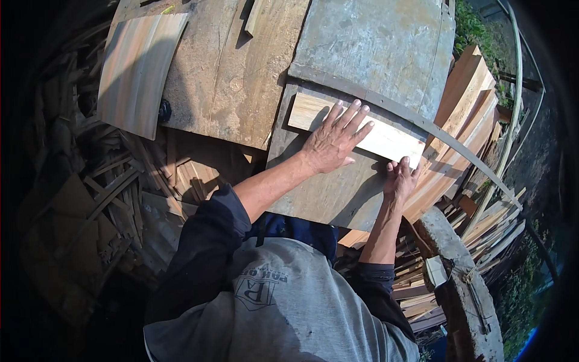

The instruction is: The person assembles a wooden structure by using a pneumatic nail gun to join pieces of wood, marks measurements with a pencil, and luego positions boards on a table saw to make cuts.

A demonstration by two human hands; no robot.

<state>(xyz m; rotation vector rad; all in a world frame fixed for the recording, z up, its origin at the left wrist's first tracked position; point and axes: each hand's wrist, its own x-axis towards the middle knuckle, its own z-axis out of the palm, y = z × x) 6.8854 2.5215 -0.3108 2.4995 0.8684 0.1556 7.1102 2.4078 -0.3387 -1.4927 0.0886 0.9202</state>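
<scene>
The left grip (329,146) partly hides a board (395,142).

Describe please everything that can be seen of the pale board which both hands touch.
The pale board is a flat, narrow rectangle that looks like bare wood, yellowish with faint grain at its left end and glaringly bright in sunlight toward the right. It lies slantwise on the worn grey-brown tabletop, near a long grey strip. The left hand rests across its middle, covering part of it; the right hand's fingertips are at its near right corner. Its underside is hidden.
</scene>
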